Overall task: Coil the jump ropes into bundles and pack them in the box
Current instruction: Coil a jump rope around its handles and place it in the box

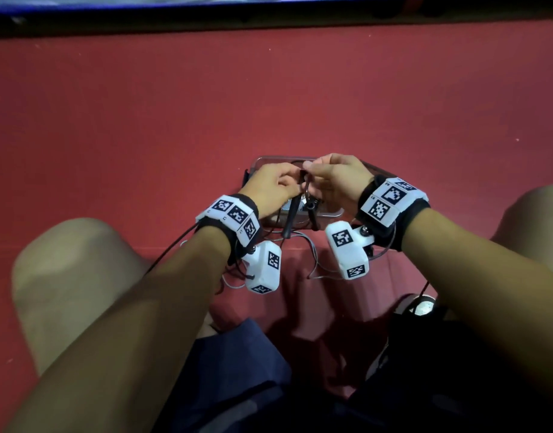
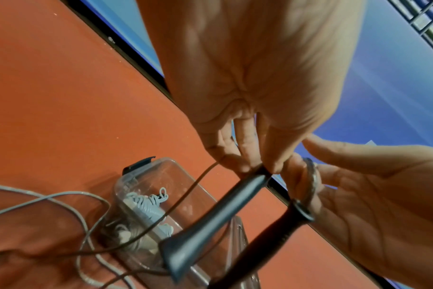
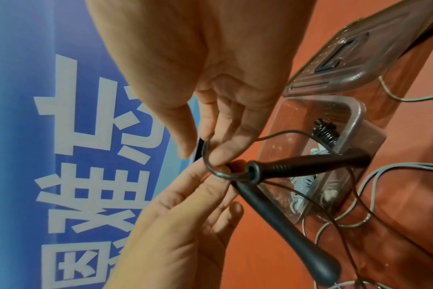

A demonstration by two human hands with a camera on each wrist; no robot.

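My left hand (image 1: pixel 295 186) pinches the top end of a black jump rope handle (image 2: pixel 210 221) just above the clear plastic box (image 1: pixel 333 213). A second black handle (image 3: pixel 309 162) hangs beside it. My right hand (image 3: pixel 210 154) pinches a loop of the thin black rope (image 3: pixel 207 166) next to that handle's top. Both handles (image 1: pixel 291 215) dangle over the box. In the box (image 2: pixel 176 170) lie a coiled grey bundle (image 2: pixel 146 205) and a coiled black bundle (image 3: pixel 324 133). The rest of the black rope (image 2: pixel 185 197) trails down loose.
A loose grey jump rope (image 2: pixel 62 195) lies in loops on the red floor (image 1: pixel 269 104) beside the box. The box's clear lid (image 3: pixel 359 48) lies right beside it. My bare knees (image 1: pixel 72 270) flank the spot. A blue banner (image 3: pixel 25 78) stands along the floor's far edge.
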